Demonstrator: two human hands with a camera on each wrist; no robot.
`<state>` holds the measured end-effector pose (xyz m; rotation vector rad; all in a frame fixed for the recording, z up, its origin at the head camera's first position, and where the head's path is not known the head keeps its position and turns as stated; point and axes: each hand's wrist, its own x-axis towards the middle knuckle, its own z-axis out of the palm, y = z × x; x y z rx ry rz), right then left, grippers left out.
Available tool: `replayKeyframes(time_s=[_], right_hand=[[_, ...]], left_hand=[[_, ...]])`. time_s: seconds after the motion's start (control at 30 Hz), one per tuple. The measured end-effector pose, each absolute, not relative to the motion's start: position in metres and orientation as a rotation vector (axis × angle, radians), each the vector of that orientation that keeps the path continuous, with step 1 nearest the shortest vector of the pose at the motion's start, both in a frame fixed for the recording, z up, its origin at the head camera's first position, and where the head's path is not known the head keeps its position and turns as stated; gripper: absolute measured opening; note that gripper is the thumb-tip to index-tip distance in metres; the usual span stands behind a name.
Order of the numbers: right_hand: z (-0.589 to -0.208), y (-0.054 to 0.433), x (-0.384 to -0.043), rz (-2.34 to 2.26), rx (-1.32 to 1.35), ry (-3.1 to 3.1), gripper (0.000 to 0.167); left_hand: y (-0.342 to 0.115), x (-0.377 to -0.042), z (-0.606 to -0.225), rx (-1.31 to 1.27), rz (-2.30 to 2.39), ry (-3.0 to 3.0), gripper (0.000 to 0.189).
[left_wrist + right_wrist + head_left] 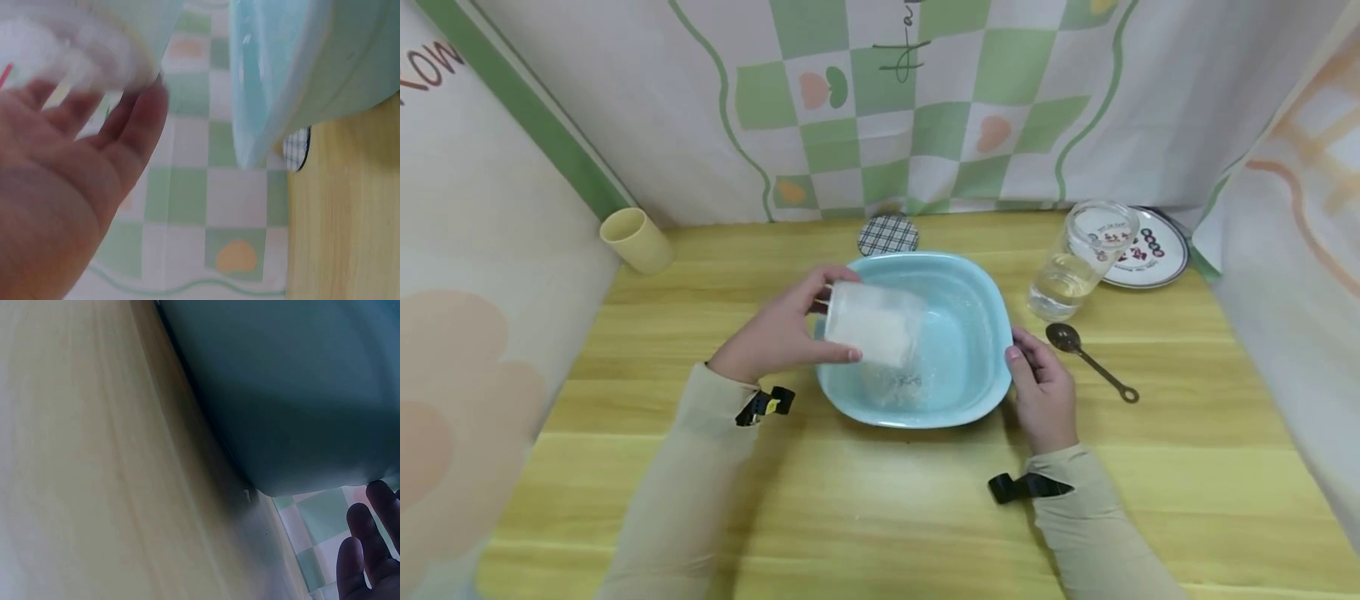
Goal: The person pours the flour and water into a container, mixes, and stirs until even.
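My left hand (782, 329) grips a clear container (874, 323) by its end, thumb on the near side and fingers on the far side. White powder fills part of it, and it lies tipped over the light blue basin (977, 300). Pale grains are scattered on the basin's floor below its mouth. The left wrist view shows the container's rounded end (119, 53) against the fingers. On the basin's right side my right hand (1043, 387) holds the rim, thumb at the top edge and fingers (365, 531) along the outer wall.
To the right stand a glass jar (1075, 267) of clear liquid, a printed plate (1161, 258) partly behind it, and a dark spoon (1097, 367). A checked coaster (888, 236) lies behind the basin. A yellow cup (638, 242) stands at the back left, near the curtain (917, 108).
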<state>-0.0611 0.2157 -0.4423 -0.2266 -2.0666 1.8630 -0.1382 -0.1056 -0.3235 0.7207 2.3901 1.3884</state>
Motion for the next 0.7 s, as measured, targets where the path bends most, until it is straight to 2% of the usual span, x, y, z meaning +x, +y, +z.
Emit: replayKeyframes(time_s=[0.7], right_hand=[[-0.445, 0.215, -0.062, 1.872, -0.214, -2.053, 0.035]], left_hand=[[-0.088, -0.142, -0.328, 0.684, 1.481, 2.377, 0.08]])
